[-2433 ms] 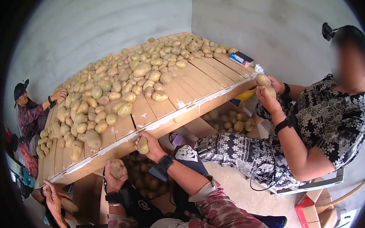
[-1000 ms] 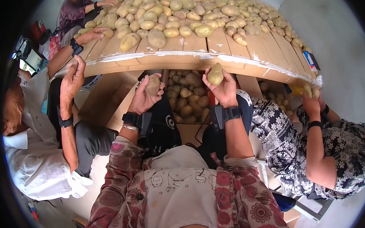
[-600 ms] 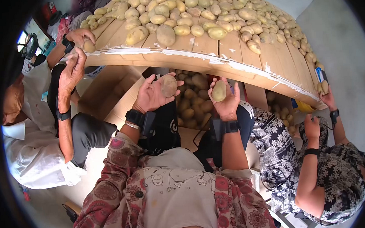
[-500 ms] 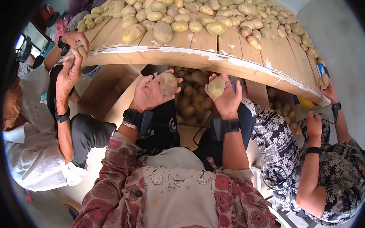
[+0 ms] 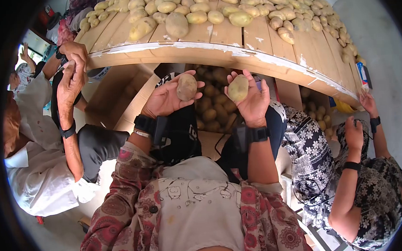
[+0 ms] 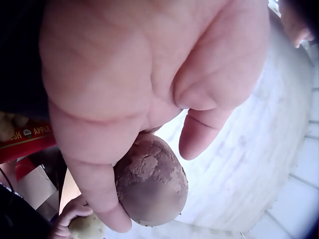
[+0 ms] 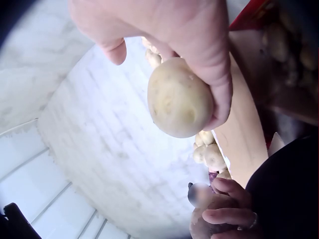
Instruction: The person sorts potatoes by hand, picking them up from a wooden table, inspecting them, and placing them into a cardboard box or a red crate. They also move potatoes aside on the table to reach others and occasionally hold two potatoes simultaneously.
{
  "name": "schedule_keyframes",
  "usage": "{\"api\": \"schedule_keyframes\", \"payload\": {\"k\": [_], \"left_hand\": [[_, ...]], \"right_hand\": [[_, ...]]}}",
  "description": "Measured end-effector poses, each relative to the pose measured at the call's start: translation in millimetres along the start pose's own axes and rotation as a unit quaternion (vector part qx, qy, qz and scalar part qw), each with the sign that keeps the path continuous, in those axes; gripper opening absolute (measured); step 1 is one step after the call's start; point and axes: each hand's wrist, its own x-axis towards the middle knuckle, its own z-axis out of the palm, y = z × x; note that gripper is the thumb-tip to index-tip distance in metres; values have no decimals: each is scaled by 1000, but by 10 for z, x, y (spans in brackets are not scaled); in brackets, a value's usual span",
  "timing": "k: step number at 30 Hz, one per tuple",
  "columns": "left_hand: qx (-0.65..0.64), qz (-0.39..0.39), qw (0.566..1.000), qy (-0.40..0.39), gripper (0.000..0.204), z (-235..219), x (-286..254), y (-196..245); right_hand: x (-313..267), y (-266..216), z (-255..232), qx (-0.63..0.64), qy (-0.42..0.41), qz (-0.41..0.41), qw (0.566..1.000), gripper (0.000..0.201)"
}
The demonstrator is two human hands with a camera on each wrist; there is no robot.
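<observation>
Brown potato (image 5: 187,87); left hand (image 5: 165,99) outspread beneath

Both forearms (image 5: 262,162) reach forward, hands side by side but apart. The left hand (image 5: 165,100) faces palm up, thumb away from its fingers (image 5: 200,84); the right hand (image 5: 255,107) mirrors it.

- The brown potato (image 6: 154,184) is roughened by matt, flaking skin.
- The pale potato (image 7: 179,99) is covered in smooth skin with small dimples.
- The bench (image 5: 226,37) is built of matt wooden planks, its edge streaked with white.
- The box (image 5: 135,103) is formed of matt cardboard.
- Printed matt cloth is seen in the 2 sleeves (image 5: 117,201).
</observation>
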Motion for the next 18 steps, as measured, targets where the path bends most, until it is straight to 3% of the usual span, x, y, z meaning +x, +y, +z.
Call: {"api": "schedule_keyframes", "payload": {"k": [6, 8, 9, 11, 12, 15, 18], "left_hand": [[-9, -6, 1000, 11, 57, -26, -5, 22], [-25, -10, 1000, 2, 60, -56, -6, 13], [-37, -10, 999, -13, 62, -60, 11, 8], [-39, -11, 999, 0, 61, -62, 14, 0], [-27, -12, 1000, 6, 60, -77, 17, -3], [-3, -12, 1000, 12, 58, -87, 17, 4], [20, -10, 1000, 16, 57, -91, 29, -21]], "right_hand": [[13, -25, -45, 11, 0, 17, 1000, 50], [11, -21, -26, -127, 27, -4, 991, 45], [20, -51, -59, -130, 28, -2, 991, 45], [20, -115, -130, -18, -92, 95, 991, 44], [-6, -122, -49, -38, -59, 84, 994, 44], [22, -146, -132, 19, -81, 76, 994, 42], [3, -163, -129, -3, -74, 70, 995, 40]]}}
